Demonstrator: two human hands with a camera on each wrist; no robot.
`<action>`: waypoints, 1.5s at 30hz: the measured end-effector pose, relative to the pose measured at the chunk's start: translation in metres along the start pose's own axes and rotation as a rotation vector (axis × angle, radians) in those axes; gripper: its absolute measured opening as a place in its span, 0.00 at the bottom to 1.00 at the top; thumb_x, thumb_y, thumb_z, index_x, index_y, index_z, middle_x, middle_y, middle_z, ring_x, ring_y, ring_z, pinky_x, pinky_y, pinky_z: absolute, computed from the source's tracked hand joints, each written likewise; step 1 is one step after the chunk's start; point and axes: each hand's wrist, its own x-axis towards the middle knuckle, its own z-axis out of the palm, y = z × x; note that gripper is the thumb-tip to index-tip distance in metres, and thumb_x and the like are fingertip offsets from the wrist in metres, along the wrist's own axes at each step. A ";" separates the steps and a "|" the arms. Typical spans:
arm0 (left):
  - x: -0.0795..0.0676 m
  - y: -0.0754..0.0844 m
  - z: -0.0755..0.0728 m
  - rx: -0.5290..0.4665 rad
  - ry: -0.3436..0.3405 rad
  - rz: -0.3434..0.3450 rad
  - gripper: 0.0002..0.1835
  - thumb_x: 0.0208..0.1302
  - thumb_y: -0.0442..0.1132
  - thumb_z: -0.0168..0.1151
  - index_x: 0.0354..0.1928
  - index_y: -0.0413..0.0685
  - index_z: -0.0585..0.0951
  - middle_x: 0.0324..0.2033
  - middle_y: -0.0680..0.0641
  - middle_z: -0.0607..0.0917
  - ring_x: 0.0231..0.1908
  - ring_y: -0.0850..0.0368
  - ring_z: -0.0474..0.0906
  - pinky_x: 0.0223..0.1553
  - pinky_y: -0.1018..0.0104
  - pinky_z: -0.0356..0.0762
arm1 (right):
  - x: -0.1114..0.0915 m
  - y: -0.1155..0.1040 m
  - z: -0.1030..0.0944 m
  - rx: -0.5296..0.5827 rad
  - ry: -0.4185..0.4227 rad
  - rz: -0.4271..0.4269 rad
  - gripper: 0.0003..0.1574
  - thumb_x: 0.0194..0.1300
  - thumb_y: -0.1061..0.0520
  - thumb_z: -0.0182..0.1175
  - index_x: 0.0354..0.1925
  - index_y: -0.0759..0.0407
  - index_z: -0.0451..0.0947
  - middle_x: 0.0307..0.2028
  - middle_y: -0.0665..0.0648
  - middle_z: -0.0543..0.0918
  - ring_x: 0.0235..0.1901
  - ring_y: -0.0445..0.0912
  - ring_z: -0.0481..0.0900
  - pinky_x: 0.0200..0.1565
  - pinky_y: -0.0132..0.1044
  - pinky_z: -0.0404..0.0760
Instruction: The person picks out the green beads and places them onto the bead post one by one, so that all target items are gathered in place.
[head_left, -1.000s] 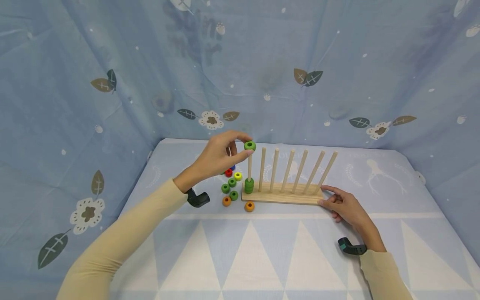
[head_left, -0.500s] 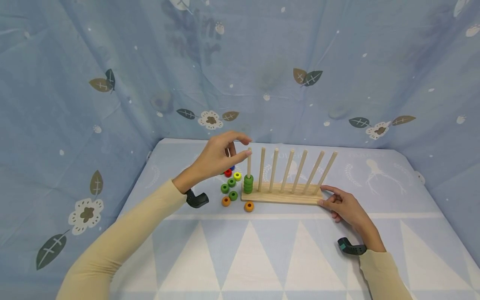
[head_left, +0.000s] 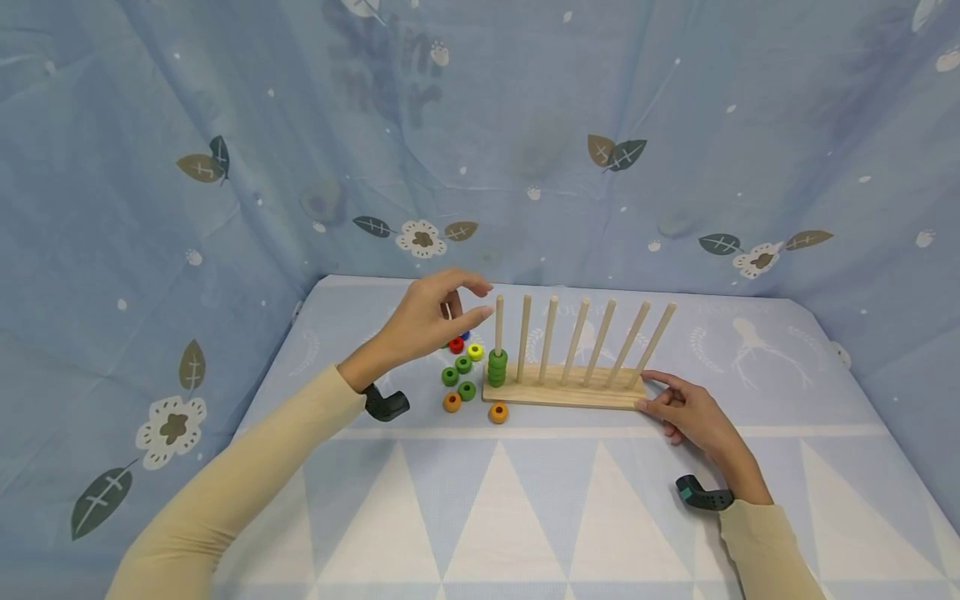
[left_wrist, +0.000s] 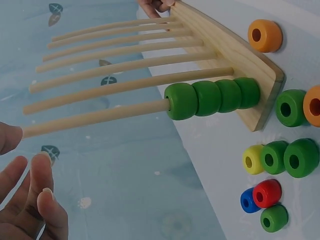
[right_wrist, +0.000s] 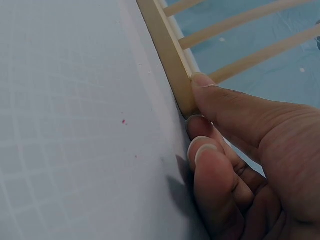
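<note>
A wooden peg rack [head_left: 562, 392] with several upright pegs stands on the table. Green beads [head_left: 497, 369] are stacked low on its leftmost peg, and the other pegs are bare. Near the top of that peg is my left hand [head_left: 427, 317], thumb and forefinger apart with nothing between them. The left wrist view shows the thumb close to the peg's tip [left_wrist: 30, 131]; whether they touch I cannot tell. My right hand [head_left: 693, 419] holds the right end of the rack's base [right_wrist: 182, 90] between thumb and fingers.
Loose beads lie left of the rack: several green [head_left: 450, 377], a red [head_left: 456, 344], a yellow [head_left: 476, 352], a blue [left_wrist: 247, 200] and an orange [head_left: 452, 402]. Another orange bead [head_left: 498, 412] lies before the rack's front left corner. Patterned cloth [head_left: 540, 167] hangs behind the table.
My left hand let go of a green bead at the peg's top, and it dropped onto the stack. The hand then moved slightly left. My right hand stayed put.
</note>
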 end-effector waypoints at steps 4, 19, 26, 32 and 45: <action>-0.002 -0.002 0.000 0.000 0.001 -0.014 0.15 0.70 0.41 0.70 0.56 0.49 0.84 0.49 0.53 0.85 0.22 0.63 0.75 0.22 0.64 0.75 | -0.001 -0.001 0.000 0.007 -0.002 -0.003 0.47 0.68 0.46 0.70 0.76 0.58 0.63 0.34 0.62 0.80 0.18 0.44 0.73 0.22 0.39 0.79; -0.011 -0.021 0.001 0.046 0.004 -0.031 0.15 0.70 0.42 0.70 0.55 0.46 0.84 0.50 0.48 0.85 0.23 0.61 0.75 0.24 0.63 0.73 | -0.002 -0.001 0.001 0.001 0.003 0.001 0.46 0.68 0.46 0.70 0.76 0.57 0.64 0.33 0.61 0.81 0.18 0.44 0.73 0.23 0.40 0.80; -0.018 -0.039 0.001 0.095 0.000 -0.091 0.16 0.70 0.43 0.69 0.56 0.46 0.83 0.49 0.46 0.86 0.25 0.60 0.74 0.26 0.63 0.72 | -0.002 -0.001 0.000 0.011 0.003 -0.004 0.45 0.69 0.47 0.70 0.76 0.57 0.63 0.34 0.62 0.81 0.18 0.45 0.73 0.22 0.39 0.79; -0.022 -0.047 0.001 0.112 -0.011 -0.138 0.16 0.71 0.44 0.69 0.56 0.47 0.83 0.49 0.46 0.86 0.26 0.59 0.74 0.27 0.62 0.73 | -0.002 -0.003 0.000 0.024 0.002 -0.009 0.46 0.69 0.49 0.69 0.77 0.59 0.62 0.35 0.63 0.81 0.18 0.45 0.72 0.22 0.39 0.78; -0.030 -0.061 0.001 0.090 -0.010 -0.189 0.15 0.71 0.43 0.68 0.56 0.47 0.83 0.49 0.45 0.86 0.27 0.57 0.74 0.28 0.61 0.73 | -0.002 -0.001 0.001 0.004 0.006 0.001 0.45 0.69 0.47 0.70 0.76 0.58 0.64 0.33 0.60 0.81 0.18 0.44 0.73 0.23 0.39 0.80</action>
